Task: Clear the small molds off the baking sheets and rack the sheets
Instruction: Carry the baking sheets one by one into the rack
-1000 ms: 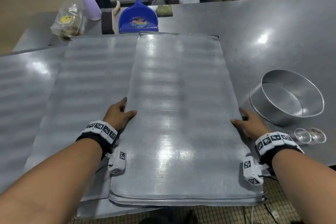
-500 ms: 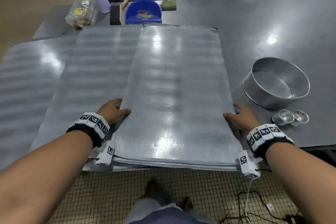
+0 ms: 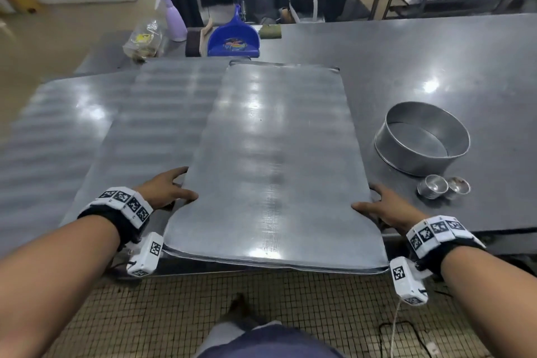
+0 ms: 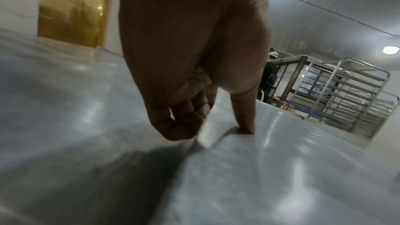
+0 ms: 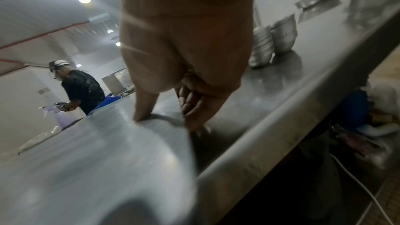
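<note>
A bare grey baking sheet [image 3: 273,160] lies lengthwise on the steel table, its near end sticking out past the table edge. My left hand [image 3: 170,189] grips its left rim, thumb on top [image 4: 244,121] and fingers curled under [image 4: 184,126]. My right hand [image 3: 383,208] grips the right rim the same way, thumb on the sheet [image 5: 145,109]. Another sheet [image 3: 151,131] lies flat under and to the left of it. Two small metal molds [image 3: 443,186] stand on the table right of my right hand, seen also in the right wrist view as small molds [image 5: 272,40].
A round cake tin [image 3: 421,139] sits behind the molds. At the table's far edge are a blue dustpan [image 3: 234,39], a purple spray bottle [image 3: 173,16] and a plastic bag [image 3: 142,41]. A tall tray rack [image 4: 350,98] stands beyond. A person [image 5: 80,88] works across the room.
The sheet in both hands has slid toward me, so its near end now overhangs the table edge. I have stepped back, showing more floor.
</note>
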